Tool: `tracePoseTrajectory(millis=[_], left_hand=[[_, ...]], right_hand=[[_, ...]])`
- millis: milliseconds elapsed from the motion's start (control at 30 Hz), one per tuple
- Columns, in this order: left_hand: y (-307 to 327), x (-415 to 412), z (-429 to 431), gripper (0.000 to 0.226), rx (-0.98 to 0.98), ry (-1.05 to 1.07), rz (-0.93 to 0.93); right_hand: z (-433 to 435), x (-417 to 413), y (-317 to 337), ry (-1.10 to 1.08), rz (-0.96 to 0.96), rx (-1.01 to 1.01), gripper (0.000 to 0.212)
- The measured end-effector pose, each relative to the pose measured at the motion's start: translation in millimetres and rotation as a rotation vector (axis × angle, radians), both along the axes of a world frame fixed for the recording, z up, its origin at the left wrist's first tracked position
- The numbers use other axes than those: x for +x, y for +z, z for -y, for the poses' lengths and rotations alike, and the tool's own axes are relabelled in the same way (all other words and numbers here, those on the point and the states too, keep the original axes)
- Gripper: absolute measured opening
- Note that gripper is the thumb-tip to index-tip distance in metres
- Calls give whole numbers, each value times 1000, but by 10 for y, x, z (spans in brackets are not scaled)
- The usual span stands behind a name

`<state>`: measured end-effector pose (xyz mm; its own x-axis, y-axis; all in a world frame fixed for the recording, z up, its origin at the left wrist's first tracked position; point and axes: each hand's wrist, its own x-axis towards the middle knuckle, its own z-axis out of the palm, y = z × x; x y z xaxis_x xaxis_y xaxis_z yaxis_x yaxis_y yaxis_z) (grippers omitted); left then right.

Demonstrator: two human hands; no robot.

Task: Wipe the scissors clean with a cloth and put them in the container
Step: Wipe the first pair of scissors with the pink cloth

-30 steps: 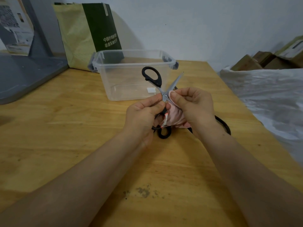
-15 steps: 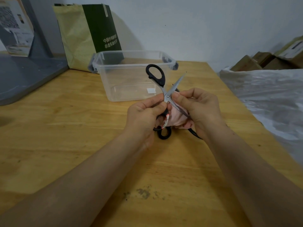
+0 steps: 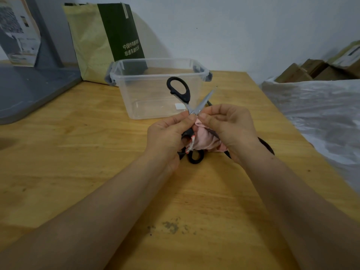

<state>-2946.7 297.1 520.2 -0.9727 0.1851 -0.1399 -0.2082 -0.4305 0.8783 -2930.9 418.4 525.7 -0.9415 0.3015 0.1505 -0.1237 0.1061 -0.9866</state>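
Above table, left hand still grips scissors, right hand still pinches cloth.

Soft, even indoor light covers the wooden table, leaving only faint shadows under the left hand and right hand. Wide-angle distortion bows the frame edges; the white plastic sheet right of the hands is smeared with blur and a dull sheen.

Light wooden table up against a plain white wall, yellow-and-green paper bag at its back, brown cardboard boxes off its right.
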Motion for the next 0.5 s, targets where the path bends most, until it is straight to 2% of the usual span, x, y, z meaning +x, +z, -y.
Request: tracePoseTrajectory(millis=[133, 200, 300, 500], left_hand=[[16, -3, 8, 7, 40, -15, 10], [15, -13, 11, 10, 52, -4, 8], [1, -13, 15, 7, 33, -12, -12], [-27, -9, 14, 4, -13, 18, -46]], right_hand=[[-30, -2, -9, -83, -13, -5, 14], [-57, 43, 12, -20, 21, -39, 5], [-56, 83, 15, 73, 51, -51, 8], [-43, 71, 47, 103, 73, -114, 6]])
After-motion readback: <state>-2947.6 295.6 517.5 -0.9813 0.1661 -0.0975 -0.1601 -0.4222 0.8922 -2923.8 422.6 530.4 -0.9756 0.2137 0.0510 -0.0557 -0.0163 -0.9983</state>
